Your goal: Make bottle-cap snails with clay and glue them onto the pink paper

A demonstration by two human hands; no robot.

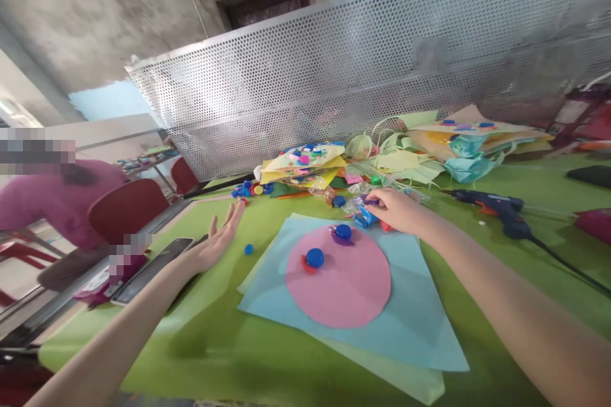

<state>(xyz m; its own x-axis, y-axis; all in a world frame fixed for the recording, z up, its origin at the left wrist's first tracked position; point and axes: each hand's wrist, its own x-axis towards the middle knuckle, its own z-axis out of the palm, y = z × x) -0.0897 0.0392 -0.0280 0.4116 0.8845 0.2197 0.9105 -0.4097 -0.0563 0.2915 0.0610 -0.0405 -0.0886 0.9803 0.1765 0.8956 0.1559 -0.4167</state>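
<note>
One person in a pink top (57,200) is showing at our far left, beside a red chair (126,213). Looking rightward, we are finding a dark, flat phone (155,270) lying near the edge of the glossy green table cover (200,343). Just right of it our left hand (222,241) is spreading, fingers straight and thumb held apart, grasping nothing; whether it is touching the cover, we are not able to tell. A small round blue plastic cap (249,249) is lying alone nearby. Next, a light-blue paper sheet (267,299) is carrying a pink paper circle (353,299), on which two larger round blue caps (315,257) are sitting, one by a red piece, the other by a purple one. Beyond the sheet's far edge our right hand (391,208) is bringing its fingertips together at a crinkled, shiny blue piece (365,217); we are not able to tell whether it is pinching anything. We are judging the step in hand to be picking among small scraps, the next move calling for one piece being separated cleanly. Farther right, a dark-blue glue gun (496,206) with an orange-red trigger is lying untouched.
</note>
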